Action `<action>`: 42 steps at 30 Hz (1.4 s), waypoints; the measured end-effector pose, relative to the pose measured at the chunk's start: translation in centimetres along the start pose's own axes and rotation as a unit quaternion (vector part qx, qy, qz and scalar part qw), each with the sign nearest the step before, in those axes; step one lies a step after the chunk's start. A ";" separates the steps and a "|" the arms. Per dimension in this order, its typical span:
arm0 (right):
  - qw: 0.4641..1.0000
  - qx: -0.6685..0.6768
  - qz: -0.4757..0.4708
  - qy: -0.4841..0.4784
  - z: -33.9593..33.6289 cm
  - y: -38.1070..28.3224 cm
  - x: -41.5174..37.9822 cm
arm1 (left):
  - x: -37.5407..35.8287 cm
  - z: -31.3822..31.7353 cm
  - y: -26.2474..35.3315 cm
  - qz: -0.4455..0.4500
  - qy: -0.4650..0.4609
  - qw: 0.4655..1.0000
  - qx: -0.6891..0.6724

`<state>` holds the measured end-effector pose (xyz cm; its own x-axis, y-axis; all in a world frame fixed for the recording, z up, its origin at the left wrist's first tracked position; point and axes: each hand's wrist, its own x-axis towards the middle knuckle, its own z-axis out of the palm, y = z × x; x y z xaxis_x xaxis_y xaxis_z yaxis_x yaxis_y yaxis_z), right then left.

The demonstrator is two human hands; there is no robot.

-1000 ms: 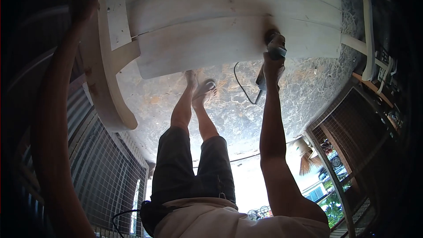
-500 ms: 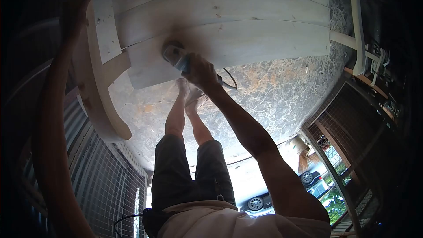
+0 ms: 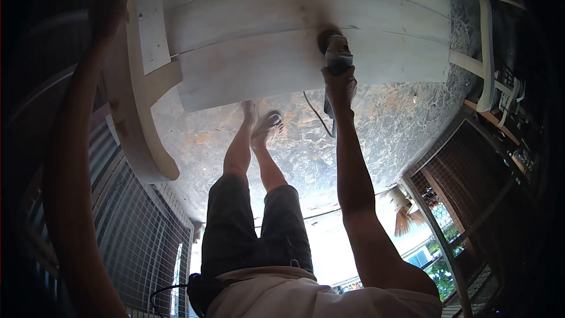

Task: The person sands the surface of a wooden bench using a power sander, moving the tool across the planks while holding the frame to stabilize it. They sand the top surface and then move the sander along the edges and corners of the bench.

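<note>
Right hand [image 3: 341, 88]: my fingers are closing around the body of a power tool [image 3: 339, 58], with my arm reaching out nearly straight. The tool's round disc [image 3: 327, 40] is sitting at the front board [image 3: 253, 70] of a pale wooden bench, near the middle, by the seam with the next board; dark shading is showing around it. A cord [image 3: 318, 116] is looping beside and below my grip, over the mottled floor [image 3: 388, 135]. Left hand [image 3: 112, 15]: it is resting at the upper end of the curved armrest [image 3: 138, 123], in deep shadow; I cannot tell whether the fingers are gripping. My feet [image 3: 263, 136] are standing just beside the bench's front edge, one wearing a sandal. A broom [image 3: 406, 219] is showing well apart from the tool.
</note>
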<state>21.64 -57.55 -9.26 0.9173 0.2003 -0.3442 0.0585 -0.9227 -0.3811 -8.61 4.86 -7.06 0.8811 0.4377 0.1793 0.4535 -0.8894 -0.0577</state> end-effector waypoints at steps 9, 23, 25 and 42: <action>0.927 -0.032 -0.315 -0.199 9.0 -10.4 -8.3 | 1.8 -6.2 5.8 -0.161 0.014 0.977 -0.142; 0.997 -0.023 -0.066 -0.044 1.4 1.0 -2.3 | 2.9 -7.7 10.4 -0.316 0.091 0.920 -0.211; 0.989 -0.022 -0.087 -0.119 2.1 -3.3 -7.1 | 3.3 -8.7 11.1 -0.329 0.069 0.910 -0.240; 0.962 -0.046 -0.201 -0.180 2.2 -4.7 -4.6 | 1.5 -4.0 7.2 -0.210 0.023 0.968 -0.138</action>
<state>16.24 -53.43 -7.79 0.6190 0.6324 -0.4657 0.4300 -0.7691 -0.4728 -4.58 -1.47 -3.25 0.6174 0.7673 0.1733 0.7112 -0.6386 0.2938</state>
